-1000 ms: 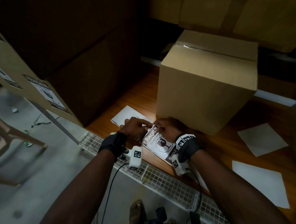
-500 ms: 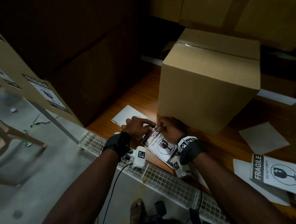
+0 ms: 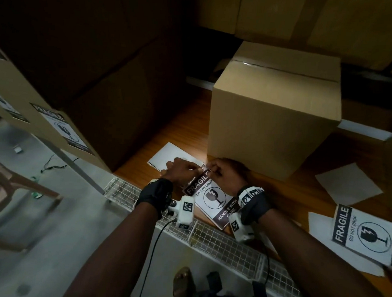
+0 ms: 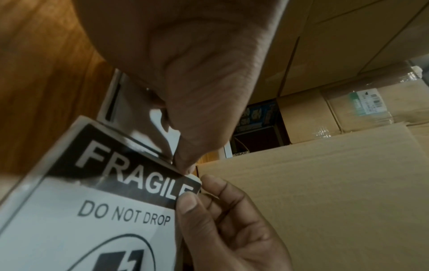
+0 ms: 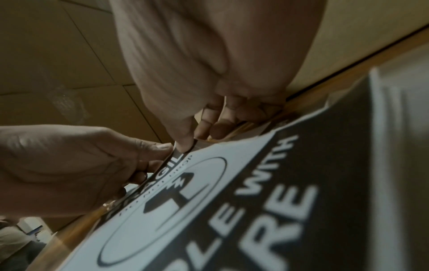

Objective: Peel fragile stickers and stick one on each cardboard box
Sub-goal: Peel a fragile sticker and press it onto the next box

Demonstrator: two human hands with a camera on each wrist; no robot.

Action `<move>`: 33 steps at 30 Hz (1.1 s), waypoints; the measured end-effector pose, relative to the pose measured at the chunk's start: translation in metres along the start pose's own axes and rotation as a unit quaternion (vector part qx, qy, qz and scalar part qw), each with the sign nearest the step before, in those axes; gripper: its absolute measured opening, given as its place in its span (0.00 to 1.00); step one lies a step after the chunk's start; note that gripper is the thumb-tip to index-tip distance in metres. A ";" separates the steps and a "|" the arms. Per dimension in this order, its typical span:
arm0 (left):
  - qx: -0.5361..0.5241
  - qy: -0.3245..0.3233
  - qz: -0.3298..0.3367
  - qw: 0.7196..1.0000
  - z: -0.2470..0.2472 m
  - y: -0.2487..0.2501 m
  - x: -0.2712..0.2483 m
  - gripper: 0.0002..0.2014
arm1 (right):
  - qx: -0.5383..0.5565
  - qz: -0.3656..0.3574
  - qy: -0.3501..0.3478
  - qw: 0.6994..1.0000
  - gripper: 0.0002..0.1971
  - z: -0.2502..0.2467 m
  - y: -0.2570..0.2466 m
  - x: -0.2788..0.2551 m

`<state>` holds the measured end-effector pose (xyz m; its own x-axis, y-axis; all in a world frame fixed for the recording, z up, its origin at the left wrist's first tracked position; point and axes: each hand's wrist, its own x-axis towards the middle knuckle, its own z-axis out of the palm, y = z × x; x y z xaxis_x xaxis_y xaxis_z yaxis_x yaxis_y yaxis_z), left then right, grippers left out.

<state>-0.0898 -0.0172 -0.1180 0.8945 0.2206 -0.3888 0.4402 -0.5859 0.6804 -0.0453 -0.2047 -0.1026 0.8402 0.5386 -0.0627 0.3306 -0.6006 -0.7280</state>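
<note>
- since the earlier frame both hands are still working at the same corner of the fragile sticker; the other stickers near the right end of the table's front edge were not in view at first and are showing now.
- the left hand is pinching the top edge of the sticker sheet, fingers curled on it, beside the word "fragile".
- the right hand is pinching the very corner of the same sheet, thumb and finger together on it, trying to split the label from its backing.
- the sticker is lying near the front edge of the wooden table, just in front of the cardboard box, with its far corner lifted a little by the fingers.
- the box front is having no label yet, so i think the peeling is only beginning.
- to do it well, i would be holding the backing flat with the left hand and rolling the corner slowly with the right thumb, so the paper is not tearing.
- blank white sheets are lying toward the right side of the table.
- a labelled box is standing off the left edge.
</note>
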 end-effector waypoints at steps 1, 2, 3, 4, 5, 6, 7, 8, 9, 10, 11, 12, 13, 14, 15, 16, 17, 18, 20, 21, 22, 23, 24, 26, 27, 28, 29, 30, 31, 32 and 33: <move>0.001 0.002 -0.001 1.000 0.001 -0.002 0.001 0.18 | 0.012 0.001 -0.005 1.000 0.12 0.001 0.000 0.000; -0.002 0.003 -0.001 1.000 0.002 -0.003 0.003 0.18 | 0.017 0.001 -0.007 1.000 0.12 0.001 0.000 -0.001; -0.003 0.006 -0.006 1.000 0.003 -0.003 0.002 0.19 | 0.020 -0.001 -0.007 1.000 0.12 0.001 -0.001 -0.002; -0.002 0.007 -0.015 1.000 0.001 0.000 -0.001 0.20 | 0.022 -0.003 -0.006 1.000 0.13 0.001 -0.001 -0.002; 0.000 0.011 -0.026 1.000 0.000 0.004 -0.004 0.19 | 0.020 -0.007 -0.002 1.000 0.13 0.000 -0.001 -0.002; 0.004 0.012 -0.035 0.999 0.000 0.006 -0.005 0.18 | 0.015 -0.009 0.005 1.000 0.12 0.001 0.000 -0.002; 0.007 0.013 -0.040 0.999 -0.001 0.008 -0.007 0.17 | 0.009 -0.012 0.010 1.000 0.12 0.001 0.000 -0.002; 0.007 0.011 -0.041 0.999 -0.002 0.011 -0.011 0.16 | 0.004 -0.017 0.014 1.000 0.11 0.000 0.000 -0.002; 0.009 0.011 -0.042 0.999 -0.003 0.012 -0.013 0.15 | 0.000 -0.020 0.018 1.000 0.10 0.000 0.000 -0.002; 0.011 0.012 -0.045 0.999 -0.003 0.013 -0.014 0.14 | 0.001 -0.022 0.021 1.000 0.09 0.001 0.000 -0.002; 0.012 0.014 -0.052 0.999 -0.004 0.015 -0.016 0.13 | 0.005 -0.023 0.018 1.000 0.09 0.001 0.001 -0.002; 0.010 0.018 -0.056 0.998 -0.004 0.017 -0.019 0.13 | 0.014 -0.021 0.013 1.000 0.08 0.001 0.001 -0.002; 0.007 0.020 -0.064 0.998 -0.004 0.017 -0.018 0.15 | 0.023 -0.017 0.005 1.000 0.09 0.002 0.001 -0.002; 0.005 0.018 -0.067 0.998 -0.004 0.018 -0.018 0.15 | 0.036 -0.014 -0.003 0.999 0.09 0.002 0.001 -0.002; 0.002 0.016 -0.062 0.998 -0.005 0.021 -0.021 0.15 | 0.050 -0.011 -0.011 0.999 0.10 0.002 0.002 -0.002; -0.004 0.010 -0.058 0.998 -0.005 0.021 -0.021 0.14 | 0.062 -0.008 -0.016 0.998 0.11 0.002 0.002 -0.002; -0.017 0.008 -0.055 0.998 -0.007 0.023 -0.023 0.13 | 0.065 -0.006 -0.020 0.998 0.11 0.002 0.003 -0.002; -0.027 0.005 -0.053 0.998 -0.007 0.025 -0.025 0.12 | 0.063 -0.007 -0.023 0.998 0.12 0.001 0.003 -0.002; -0.051 0.003 -0.053 0.997 -0.008 0.025 -0.027 0.12 | 0.054 -0.008 -0.034 0.998 0.15 0.000 0.003 -0.002; -0.066 0.003 -0.056 0.996 -0.009 0.025 -0.028 0.11 | 0.049 -0.009 -0.042 0.998 0.16 -0.001 0.003 -0.001; -0.075 -0.001 -0.050 0.996 -0.009 0.025 -0.028 0.10 | 0.045 -0.013 -0.044 0.998 0.17 -0.002 0.003 -0.001; -0.072 -0.005 -0.045 0.996 -0.009 0.025 -0.028 0.12 | 0.042 -0.014 -0.046 0.998 0.17 -0.003 0.003 -0.002; -0.062 -0.017 -0.038 0.997 -0.010 0.026 -0.028 0.13 | 0.042 -0.019 -0.047 0.998 0.18 -0.004 0.003 -0.002; -0.079 -0.016 -0.049 0.996 -0.011 0.025 -0.027 0.15 | 0.036 -0.030 -0.041 0.998 0.17 -0.002 0.005 -0.001; -0.092 -0.018 -0.058 0.994 -0.012 0.025 -0.027 0.15 | 0.039 -0.030 -0.035 0.998 0.17 -0.002 0.006 -0.001; -0.096 -0.022 -0.060 0.993 -0.011 0.024 -0.025 0.15 | 0.048 -0.030 -0.028 0.998 0.16 -0.001 0.006 -0.002; -0.100 -0.026 -0.056 0.993 -0.010 0.023 -0.023 0.14 | 0.057 -0.029 -0.020 0.998 0.15 0.000 0.006 -0.002; -0.119 -0.025 -0.057 0.991 -0.009 0.022 -0.022 0.11 | 0.068 -0.030 -0.011 0.997 0.13 0.000 0.006 -0.002; -0.156 -0.026 -0.069 0.985 -0.008 0.022 -0.021 0.07 | 0.078 -0.030 -0.004 0.997 0.11 0.000 0.005 -0.002; -0.194 -0.026 -0.083 0.977 -0.008 0.023 -0.021 0.06 | 0.081 -0.032 -0.001 0.996 0.10 -0.001 0.005 -0.002; -0.210 -0.026 -0.090 0.973 -0.008 0.022 -0.020 0.07 | 0.075 -0.034 0.000 0.997 0.08 -0.001 0.004 -0.002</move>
<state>-0.0971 -0.0282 -0.0908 0.7996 0.2435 -0.5490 0.5924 -0.1694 0.7877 -0.0448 -0.2087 -0.1043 0.8179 0.5752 -0.0109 0.3184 -0.4685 -0.8241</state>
